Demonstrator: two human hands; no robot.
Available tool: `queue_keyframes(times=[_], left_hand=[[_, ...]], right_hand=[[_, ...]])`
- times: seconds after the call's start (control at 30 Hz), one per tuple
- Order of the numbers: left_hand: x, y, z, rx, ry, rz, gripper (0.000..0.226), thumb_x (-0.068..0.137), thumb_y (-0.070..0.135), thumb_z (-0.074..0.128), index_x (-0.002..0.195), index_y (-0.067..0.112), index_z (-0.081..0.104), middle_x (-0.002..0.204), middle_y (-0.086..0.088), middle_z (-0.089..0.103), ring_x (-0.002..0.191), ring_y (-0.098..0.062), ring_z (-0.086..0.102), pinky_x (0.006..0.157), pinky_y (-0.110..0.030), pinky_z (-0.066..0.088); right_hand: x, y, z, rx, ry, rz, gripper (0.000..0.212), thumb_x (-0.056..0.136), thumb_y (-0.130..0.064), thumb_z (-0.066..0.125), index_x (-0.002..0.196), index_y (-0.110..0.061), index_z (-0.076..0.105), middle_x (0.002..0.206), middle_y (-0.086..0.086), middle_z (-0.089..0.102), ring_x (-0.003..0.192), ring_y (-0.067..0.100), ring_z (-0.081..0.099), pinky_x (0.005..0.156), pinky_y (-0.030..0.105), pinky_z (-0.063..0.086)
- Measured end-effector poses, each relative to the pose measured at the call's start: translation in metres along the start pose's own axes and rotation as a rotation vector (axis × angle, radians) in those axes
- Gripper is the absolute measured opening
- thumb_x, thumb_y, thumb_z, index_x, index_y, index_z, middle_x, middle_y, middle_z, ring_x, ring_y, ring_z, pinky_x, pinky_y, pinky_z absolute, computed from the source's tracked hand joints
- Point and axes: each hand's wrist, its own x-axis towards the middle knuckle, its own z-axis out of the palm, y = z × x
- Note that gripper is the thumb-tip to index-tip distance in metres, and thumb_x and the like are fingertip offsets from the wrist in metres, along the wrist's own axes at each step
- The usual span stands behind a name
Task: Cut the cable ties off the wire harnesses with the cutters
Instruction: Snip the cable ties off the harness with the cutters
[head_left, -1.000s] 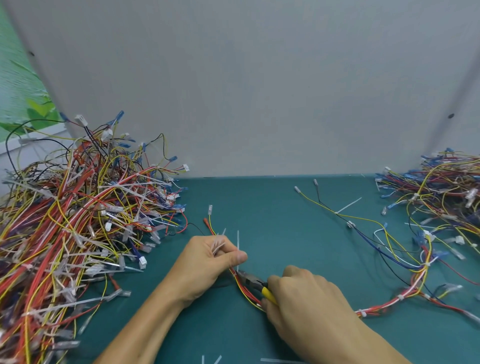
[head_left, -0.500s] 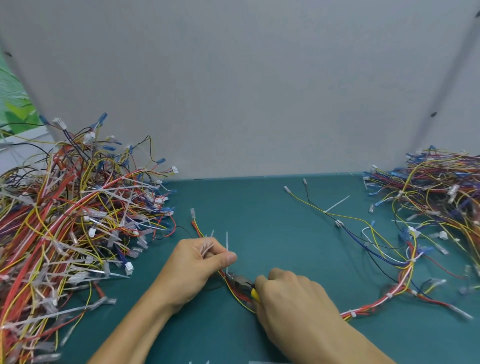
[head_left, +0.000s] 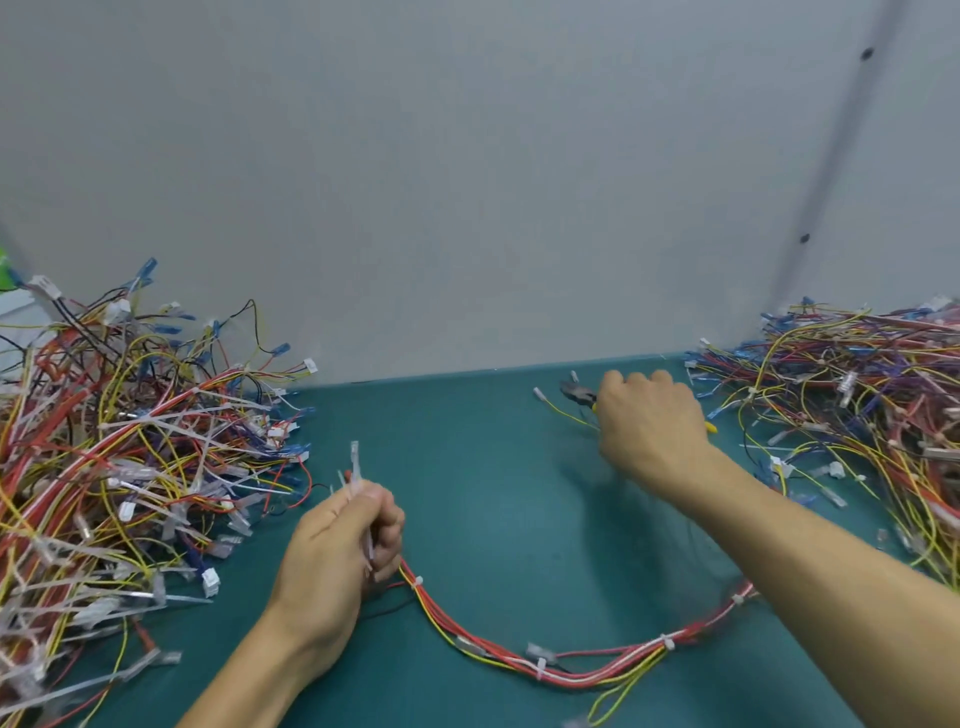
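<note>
My left hand (head_left: 340, 540) grips one end of a red, yellow and white wire harness (head_left: 545, 660) and pinches thin white cable tie pieces (head_left: 355, 470) that stick up above the fingers. The harness curves across the green mat toward my right forearm, with several white ties around it. My right hand (head_left: 649, 421) is raised at the back right and holds yellow-handled cutters (head_left: 579, 394), whose dark jaws point left near a loose yellow wire (head_left: 563, 415).
A big tangled pile of harnesses (head_left: 119, 457) with white ties fills the left side. Another pile (head_left: 852, 415) lies at the right by the grey wall (head_left: 467, 182). The green mat (head_left: 488, 493) runs between them.
My right hand has lifted the cutters away from the harness beside my left hand and swung them to the back right. My left hand has kept its grip on the harness end.
</note>
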Motion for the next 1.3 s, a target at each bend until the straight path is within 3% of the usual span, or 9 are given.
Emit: queue_keyframes(times=[0.2, 0.3, 0.5, 0.63, 0.8, 0.93, 1.07, 1.17, 1.3], left_hand=[[-0.004, 0.009, 0.007, -0.072, -0.044, -0.100, 0.024, 0.099, 0.008, 0.037, 0.102, -0.001, 0.058, 0.057, -0.004, 0.043, 0.043, -0.009, 0.030, 0.038, -0.018, 0.023], [-0.004, 0.010, 0.008, -0.065, -0.039, -0.098, 0.024, 0.099, 0.010, 0.039, 0.105, -0.001, 0.059, 0.058, -0.002, 0.045, 0.043, -0.008, 0.027, 0.037, -0.019, 0.025], [-0.005, 0.015, 0.012, 0.043, 0.027, 0.042, 0.021, 0.095, 0.001, 0.044, 0.096, 0.000, 0.065, 0.051, 0.004, 0.032, 0.042, -0.008, 0.022, 0.038, -0.019, 0.023], [-0.008, 0.021, 0.017, 0.239, 0.020, 0.256, 0.015, 0.087, 0.010, 0.063, 0.087, 0.020, 0.074, 0.052, 0.000, 0.036, 0.045, -0.011, 0.028, 0.043, -0.019, 0.025], [-0.010, 0.020, 0.024, 0.560, -0.029, 0.328, 0.021, 0.079, 0.014, 0.075, 0.080, 0.035, 0.076, 0.057, 0.006, 0.059, 0.053, -0.008, 0.046, 0.053, -0.018, 0.039], [0.001, 0.025, 0.035, 0.886, -0.157, 0.371, 0.004, 0.084, 0.033, 0.070, 0.083, 0.029, 0.072, 0.076, 0.011, 0.072, 0.074, -0.006, 0.066, 0.076, -0.026, 0.052], [0.018, 0.023, 0.061, 1.144, -0.378, 0.292, 0.040, 0.088, 0.041, 0.060, 0.076, 0.003, 0.062, 0.069, -0.016, 0.057, 0.061, -0.016, 0.040, 0.067, -0.038, 0.044], [0.021, 0.018, 0.076, 1.050, -0.522, 0.146, 0.042, 0.088, 0.036, 0.063, 0.065, 0.001, 0.056, 0.058, -0.007, 0.040, 0.058, -0.013, 0.031, 0.056, -0.032, 0.029], [0.017, 0.006, 0.073, 0.642, -0.539, -0.009, 0.021, 0.088, 0.013, 0.067, 0.078, -0.005, 0.068, 0.066, -0.003, 0.057, 0.063, -0.009, 0.045, 0.061, -0.025, 0.036]], right_hand=[[0.022, 0.011, 0.027, 0.072, -0.106, -0.017, 0.017, 0.084, -0.014, 0.052, 0.100, -0.013, 0.049, 0.107, 0.009, 0.061, 0.098, 0.031, 0.056, 0.067, 0.032, 0.034], [0.014, 0.012, 0.029, 0.143, -0.045, -0.057, 0.015, 0.082, -0.012, 0.052, 0.091, -0.013, 0.040, 0.092, 0.010, 0.058, 0.074, 0.030, 0.045, 0.055, 0.031, 0.028], [-0.040, -0.006, 0.020, 0.183, 0.275, -0.368, 0.025, 0.070, -0.003, 0.059, 0.093, -0.012, 0.056, 0.077, 0.006, 0.060, 0.074, 0.032, 0.053, 0.053, 0.035, 0.033], [-0.092, -0.017, 0.018, 0.252, 0.500, -0.645, 0.014, 0.066, -0.005, 0.049, 0.070, -0.015, 0.058, 0.061, 0.003, 0.050, 0.057, 0.026, 0.047, 0.049, 0.032, 0.038], [-0.112, -0.015, 0.029, 0.280, 0.553, -0.653, 0.014, 0.072, -0.003, 0.059, 0.073, -0.016, 0.061, 0.064, 0.001, 0.049, 0.058, 0.024, 0.044, 0.050, 0.033, 0.037], [-0.112, -0.014, 0.025, 0.356, 0.669, -0.650, 0.035, 0.093, -0.002, 0.036, 0.072, -0.012, 0.063, 0.064, 0.004, 0.048, 0.056, 0.025, 0.040, 0.049, 0.035, 0.035], [-0.115, -0.015, 0.020, 0.352, 0.734, -0.706, 0.030, 0.093, -0.005, 0.046, 0.068, -0.012, 0.060, 0.062, 0.004, 0.044, 0.055, 0.025, 0.036, 0.049, 0.037, 0.031], [-0.116, -0.016, 0.019, 0.338, 0.772, -0.705, 0.025, 0.091, -0.005, 0.053, 0.068, -0.011, 0.059, 0.063, 0.005, 0.046, 0.055, 0.025, 0.035, 0.048, 0.037, 0.031], [-0.117, -0.015, 0.021, 0.350, 0.716, -0.698, 0.021, 0.091, -0.008, 0.056, 0.071, -0.012, 0.061, 0.068, 0.005, 0.053, 0.057, 0.026, 0.038, 0.050, 0.036, 0.033]])
